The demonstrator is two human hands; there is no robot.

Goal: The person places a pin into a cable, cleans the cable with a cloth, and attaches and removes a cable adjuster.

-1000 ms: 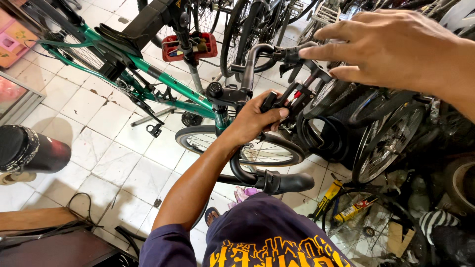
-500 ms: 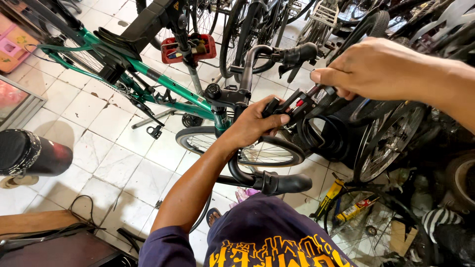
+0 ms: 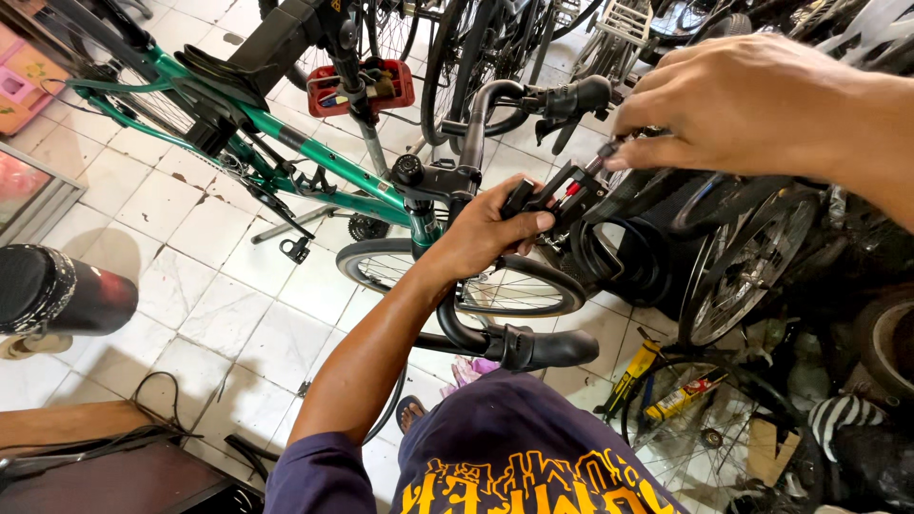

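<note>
A green-framed bicycle (image 3: 314,162) is seen raised above the tiled floor (image 3: 200,286), its drop handlebar (image 3: 476,124) nearest the camera. The black multi-tool (image 3: 557,195) beside the stem is clasped by the left hand (image 3: 490,228), while one of its keys is pinched by the right hand (image 3: 752,105)

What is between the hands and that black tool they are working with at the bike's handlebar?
Nothing visible. The left hand already grips the black tool near the handlebar, and the right hand has its fingertips on the tool's upper end. No cable, lever or wheel lies between either hand and it.
</note>
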